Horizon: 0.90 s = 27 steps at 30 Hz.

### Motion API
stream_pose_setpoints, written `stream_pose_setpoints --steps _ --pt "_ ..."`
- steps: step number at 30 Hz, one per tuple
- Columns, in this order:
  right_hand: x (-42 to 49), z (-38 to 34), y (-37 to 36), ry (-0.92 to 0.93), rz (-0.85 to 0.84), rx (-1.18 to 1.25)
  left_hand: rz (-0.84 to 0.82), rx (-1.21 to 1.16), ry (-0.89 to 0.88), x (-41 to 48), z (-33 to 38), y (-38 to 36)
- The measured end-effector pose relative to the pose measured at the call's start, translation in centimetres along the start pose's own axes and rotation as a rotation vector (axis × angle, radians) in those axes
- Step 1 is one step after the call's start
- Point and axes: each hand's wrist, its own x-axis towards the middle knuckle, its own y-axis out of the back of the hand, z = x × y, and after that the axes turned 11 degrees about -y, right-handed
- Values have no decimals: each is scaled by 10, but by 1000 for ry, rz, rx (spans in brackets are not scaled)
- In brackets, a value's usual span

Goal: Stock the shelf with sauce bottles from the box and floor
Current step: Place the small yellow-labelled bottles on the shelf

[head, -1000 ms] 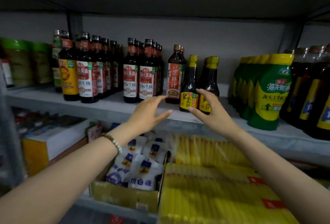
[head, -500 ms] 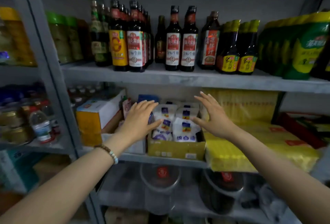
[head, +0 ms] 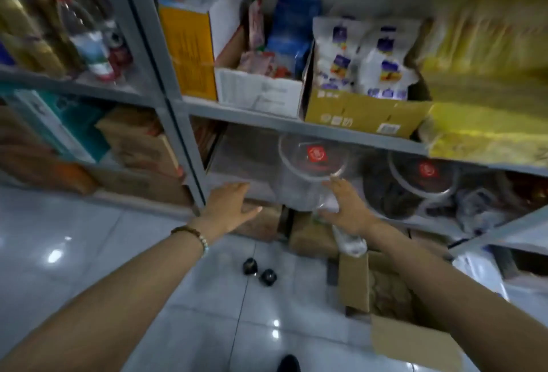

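Two bottles point(head: 259, 271) stand below, between the hands point(head: 228, 208).

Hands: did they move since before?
Yes, down. The left hand and right hand were level with the bag box; now both are below it, by the clear tub.

White pouches point(head: 381, 75) fill a tan carton point(head: 355, 118) beside yellow packets point(head: 489, 89).

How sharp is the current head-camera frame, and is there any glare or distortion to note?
Head view throughout: motion blur smears most of it, worst on the yellow packs at right; bright glare spots dot the glossy floor tiles; the wide lens slants the shelf upright; left hand and right hand look sharper.
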Motion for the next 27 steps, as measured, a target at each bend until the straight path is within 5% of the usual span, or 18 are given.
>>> stream_pose_setpoints --steps 8,15,27 --pt "29 68 -170 -186 -335 189 -207 -61 244 -31 -74 -156" --pt "42 136 -318 -447 -357 361 -206 -256 342 -26 -118 -288" --pt "127 239 -584 -543 -244 614 -11 -651 445 16 -246 -559"
